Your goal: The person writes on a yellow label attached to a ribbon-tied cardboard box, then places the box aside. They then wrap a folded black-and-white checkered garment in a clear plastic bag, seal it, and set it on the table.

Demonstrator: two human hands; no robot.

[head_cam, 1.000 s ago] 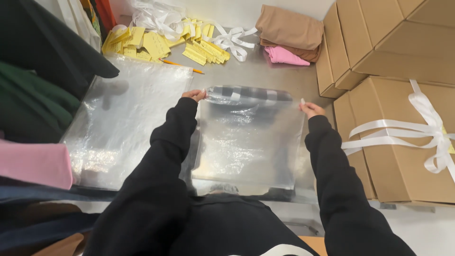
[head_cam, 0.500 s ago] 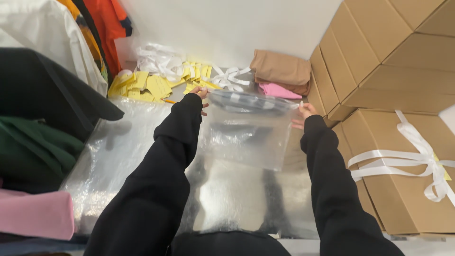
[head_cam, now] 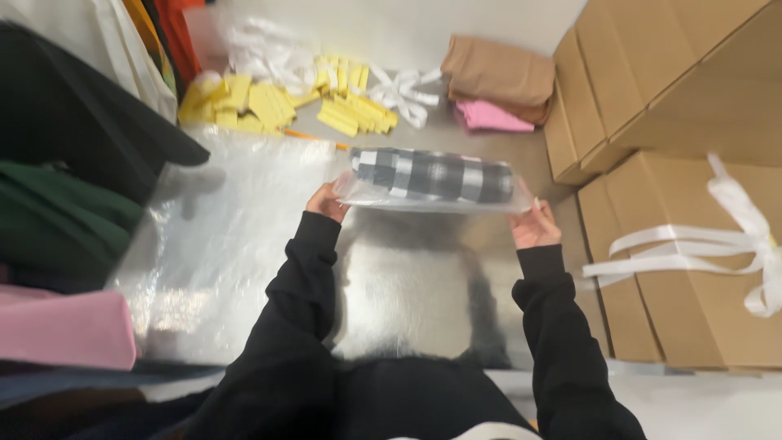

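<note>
Holding: checked black-and-white cloth in clear bag [head_cam: 432,178], raised over silvery table [head_cam: 244,244], pinched at ends by left hand [head_cam: 326,202] and right hand [head_cam: 533,226], fingers clamped. Risk judged: slick film slipped from fingertip grip; bag dropped.

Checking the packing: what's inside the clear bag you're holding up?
A folded black-and-white checked cloth fills the clear bag, held by both hands. Anything behind the cloth is hidden.
</note>
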